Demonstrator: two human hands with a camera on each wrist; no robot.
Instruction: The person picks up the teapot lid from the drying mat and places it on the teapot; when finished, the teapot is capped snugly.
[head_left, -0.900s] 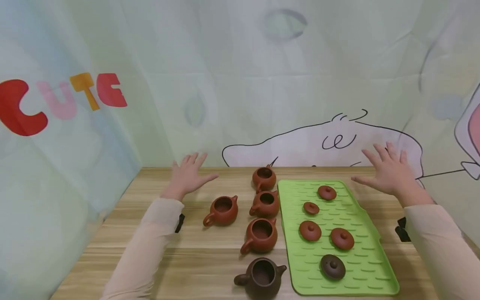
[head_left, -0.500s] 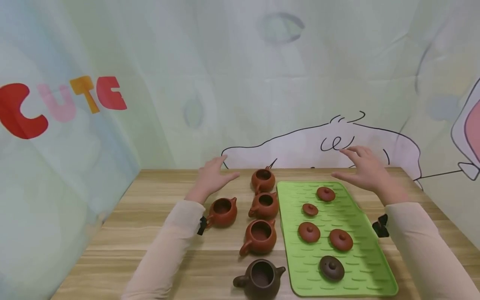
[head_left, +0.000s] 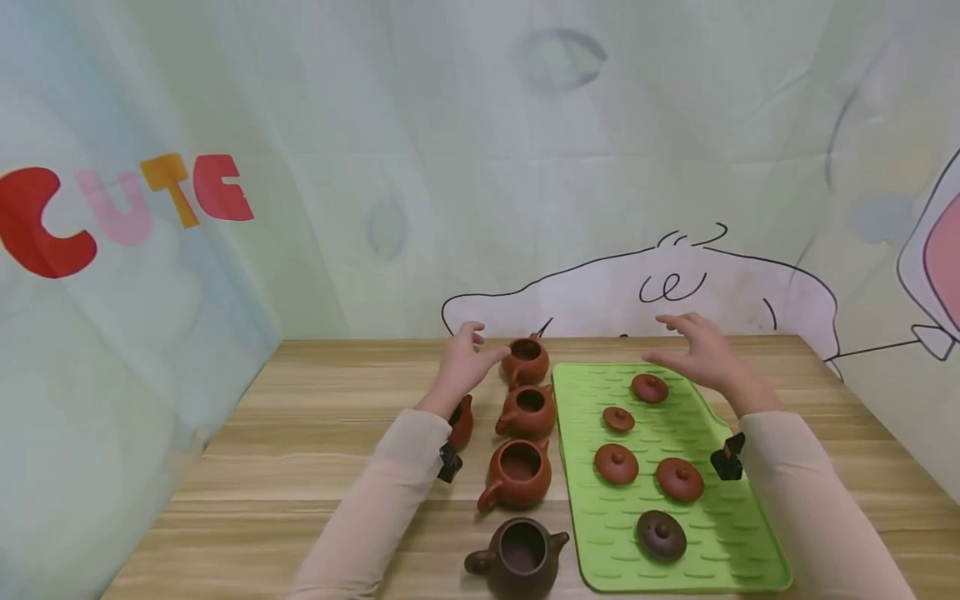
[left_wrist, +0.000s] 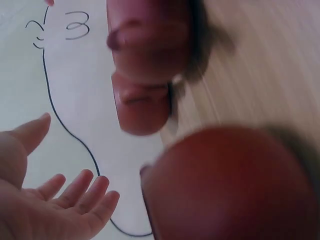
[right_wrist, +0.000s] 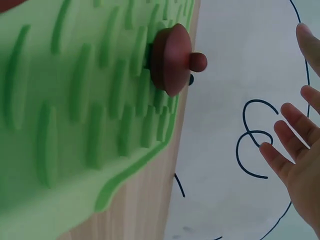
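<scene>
In the head view my left hand (head_left: 467, 368) hovers just left of the farthest reddish-brown teapot (head_left: 527, 363), fingers loosely bent and holding nothing. Its wrist covers part of another lidless teapot (head_left: 463, 423). Two more reddish teapots, a middle one (head_left: 531, 412) and a nearer one (head_left: 519, 475), stand in line with a dark brown teapot (head_left: 521, 560). Over the far right of the green mat (head_left: 720, 542) floats my right hand (head_left: 701, 357), also holding nothing. Closest to it lies the far reddish lid (head_left: 649, 388); in the right wrist view that lid (right_wrist: 172, 62) is apart from the fingers.
Several other lids lie on the mat, including a small lid (head_left: 618, 419) and a dark brown lid (head_left: 662, 536). The wooden table (head_left: 300, 467) ends at a printed cloth backdrop (head_left: 420, 208). Teapots in the row stand close together.
Both hands have moved inward: the left one to the right toward the far teapot, the right one to the left over the mat. Their spread fingers have relaxed. Teapots and lids stay put.
</scene>
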